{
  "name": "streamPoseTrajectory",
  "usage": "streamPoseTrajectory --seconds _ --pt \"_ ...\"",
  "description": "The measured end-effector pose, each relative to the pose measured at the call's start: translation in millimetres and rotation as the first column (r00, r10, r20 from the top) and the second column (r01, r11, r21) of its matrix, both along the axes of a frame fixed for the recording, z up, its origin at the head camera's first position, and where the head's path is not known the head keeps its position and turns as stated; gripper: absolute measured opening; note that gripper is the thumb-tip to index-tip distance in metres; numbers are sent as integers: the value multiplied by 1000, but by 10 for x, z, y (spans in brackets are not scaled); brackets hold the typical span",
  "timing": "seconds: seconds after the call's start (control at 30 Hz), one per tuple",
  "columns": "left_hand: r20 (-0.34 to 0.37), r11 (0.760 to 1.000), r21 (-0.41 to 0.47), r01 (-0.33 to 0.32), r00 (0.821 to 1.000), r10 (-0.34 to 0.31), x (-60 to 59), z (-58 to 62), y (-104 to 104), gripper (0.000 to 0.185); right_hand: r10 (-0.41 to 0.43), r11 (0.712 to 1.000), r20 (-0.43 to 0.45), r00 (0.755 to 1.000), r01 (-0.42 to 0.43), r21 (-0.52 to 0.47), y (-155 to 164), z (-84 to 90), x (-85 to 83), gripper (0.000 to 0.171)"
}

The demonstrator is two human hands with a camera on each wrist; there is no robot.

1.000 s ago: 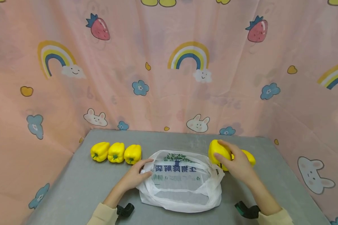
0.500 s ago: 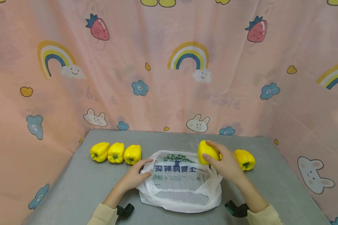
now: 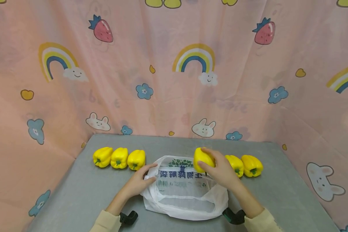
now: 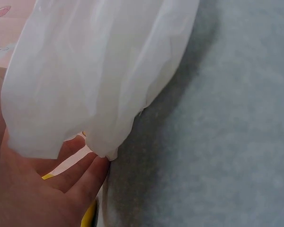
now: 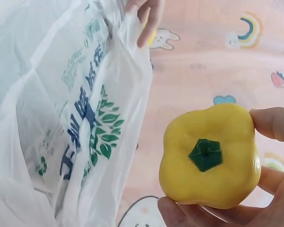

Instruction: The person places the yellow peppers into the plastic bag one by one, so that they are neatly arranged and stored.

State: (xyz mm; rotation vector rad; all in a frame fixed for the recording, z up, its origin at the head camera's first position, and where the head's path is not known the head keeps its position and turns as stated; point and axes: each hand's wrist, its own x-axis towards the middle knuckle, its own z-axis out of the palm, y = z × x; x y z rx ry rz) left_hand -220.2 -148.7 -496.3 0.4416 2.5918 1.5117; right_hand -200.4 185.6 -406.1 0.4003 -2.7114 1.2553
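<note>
A white translucent plastic bag (image 3: 185, 215) with a green tree print and dark blue lettering lies mid-table, its mouth spread. My left hand (image 3: 140, 181) holds the bag's left edge between thumb and fingers; in the left wrist view the thin plastic (image 4: 94, 66) hangs over part of that hand. In my right hand (image 3: 222, 170) is a yellow bell pepper (image 3: 200, 158), gripped from its right side and held over the bag's back right part. The right wrist view shows its green stem end (image 5: 206, 155) facing the camera, with thumb and fingers on opposite sides.
Two yellow bell peppers, one of them the outer pepper (image 3: 251, 165), sit on the grey table (image 3: 278, 199) to the right. Three more, including the middle one (image 3: 119, 158), stand in a row at the back left. A pink patterned curtain (image 3: 174, 106) rises behind.
My right hand has carried its pepper leftward from beside the right-hand peppers to over the bag, uncovering the two behind it. The left hand and bag stay nearly still.
</note>
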Motion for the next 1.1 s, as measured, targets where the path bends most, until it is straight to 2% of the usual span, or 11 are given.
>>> streamPoseTrajectory --seconds 0.13,0.37,0.57,0.8,1.1 --pt "4 1000 11 -4 1000 4 3 0 -1 52 4 1000 -5 1000 -4 1 -83 -30 -21 60" --pt "8 1000 12 7 1000 -7 22 6 -11 51 0 1000 47 999 -1 14 -254 -82 -50 61" --pt "9 1000 21 14 1000 -14 50 3 -16 50 12 1000 42 999 -13 17 -404 -145 -84 58" --pt "-14 1000 23 16 1000 -15 30 -8 -12 50 32 999 57 998 -33 10 -545 -142 -126 56" --pt "-12 1000 23 10 1000 -9 10 2 1 51 72 997 70 995 -71 -16 -708 -249 -228 54"
